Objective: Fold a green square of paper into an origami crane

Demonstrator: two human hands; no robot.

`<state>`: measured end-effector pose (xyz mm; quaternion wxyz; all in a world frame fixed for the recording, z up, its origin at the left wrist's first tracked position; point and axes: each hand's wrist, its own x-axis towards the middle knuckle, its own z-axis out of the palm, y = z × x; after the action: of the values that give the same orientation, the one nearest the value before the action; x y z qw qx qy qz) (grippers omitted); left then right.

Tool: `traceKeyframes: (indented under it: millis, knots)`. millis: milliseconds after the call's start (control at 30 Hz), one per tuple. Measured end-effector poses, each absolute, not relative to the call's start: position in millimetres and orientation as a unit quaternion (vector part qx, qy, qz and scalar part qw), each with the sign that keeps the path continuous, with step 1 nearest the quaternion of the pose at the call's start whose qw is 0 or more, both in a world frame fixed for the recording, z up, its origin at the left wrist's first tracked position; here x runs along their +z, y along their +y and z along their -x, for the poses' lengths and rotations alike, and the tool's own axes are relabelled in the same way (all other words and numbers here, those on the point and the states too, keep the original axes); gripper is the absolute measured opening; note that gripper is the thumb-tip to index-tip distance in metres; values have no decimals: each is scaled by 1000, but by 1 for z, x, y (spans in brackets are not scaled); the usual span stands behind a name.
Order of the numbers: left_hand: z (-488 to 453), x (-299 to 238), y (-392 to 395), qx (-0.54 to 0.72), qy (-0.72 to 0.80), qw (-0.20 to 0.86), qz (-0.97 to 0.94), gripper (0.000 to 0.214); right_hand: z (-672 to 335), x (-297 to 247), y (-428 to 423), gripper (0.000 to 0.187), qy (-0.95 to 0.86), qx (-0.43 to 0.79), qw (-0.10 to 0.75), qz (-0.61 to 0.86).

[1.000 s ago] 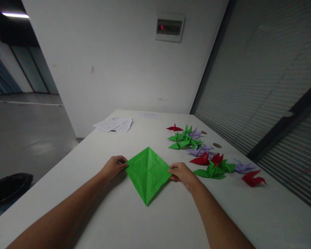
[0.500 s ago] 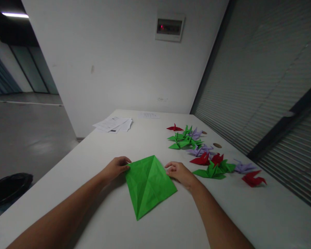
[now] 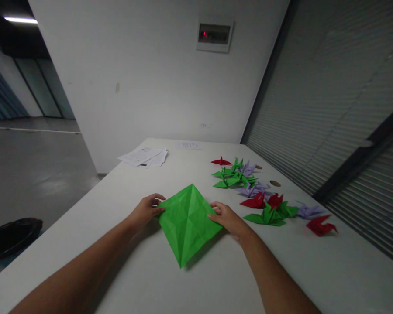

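A creased square of green paper [image 3: 187, 220] lies diamond-wise on the white table [image 3: 144, 270], its near point slightly lifted. My left hand [image 3: 146, 210] pinches the sheet's left corner, fingers curled. My right hand [image 3: 227, 219] grips the right corner, fingers closed on the edge. Both forearms reach in from the bottom of the view.
Several folded paper cranes, green [image 3: 233, 178], purple [image 3: 253, 189] and red [image 3: 321, 226], lie in a row to the right of my right hand. A stack of white printed sheets [image 3: 144, 156] rests at the table's far end. A black bin [image 3: 9, 237] stands on the floor at left.
The green sheet was turned on the table, first swinging its near point left, then back toward centre. Both hands stayed at its side corners and shifted slightly away from me.
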<state>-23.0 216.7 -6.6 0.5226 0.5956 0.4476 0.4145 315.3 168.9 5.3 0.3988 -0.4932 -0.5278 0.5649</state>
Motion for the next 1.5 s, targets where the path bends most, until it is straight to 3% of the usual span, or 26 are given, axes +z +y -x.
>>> traceKeyframes:
  millis: [400, 567, 700, 767, 867, 1100, 1500]
  knots:
    - [23, -2, 213, 398, 410, 592, -568, 38, -317, 5, 172, 42, -547, 537, 426, 481]
    - [22, 1, 207, 395, 368, 628, -560, 63, -317, 4, 172, 43, -570, 530, 407, 478]
    - [20, -1, 206, 341, 334, 633, -609, 49, -320, 3, 169, 55, -558, 553, 398, 473]
    - [20, -2, 207, 303, 358, 604, -644, 38, -322, 3, 167, 73, -565, 585, 371, 448]
    - [20, -3, 207, 253, 404, 564, -675, 38, -324, 4, 165, 97, -599, 595, 347, 410]
    - [15, 12, 203, 181, 405, 505, -740, 41, -316, 11, 162, 68, -684, 557, 278, 380]
    - [1, 33, 189, 119, 391, 329, -851, 40, -295, 24, 162, 45, -778, 403, 209, 434]
